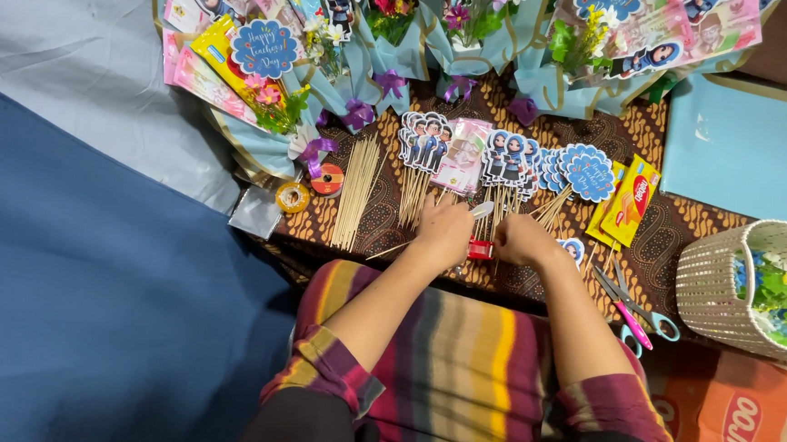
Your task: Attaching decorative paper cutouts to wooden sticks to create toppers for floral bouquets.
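Observation:
My left hand (444, 232) and my right hand (523, 239) meet over a brown patterned cloth (675, 225). Between them sits a small red tape dispenser (479, 249); both hands touch it, and a clear strip (482, 209) rises from the left fingers. A thin wooden skewer (390, 250) lies under the left hand. Just beyond the hands lie rows of cartoon figure toppers on sticks (426, 141) and blue scalloped round toppers (588, 174).
Loose bamboo skewers (355, 191) and tape rolls (293, 197) lie to the left. Yellow snack packets (630, 201), scissors with pink and blue handles (633, 318) and a cream woven basket (713, 286) are on the right. Blue-wrapped bouquets (368, 46) line the far side; blue paper (744, 147) lies beside them.

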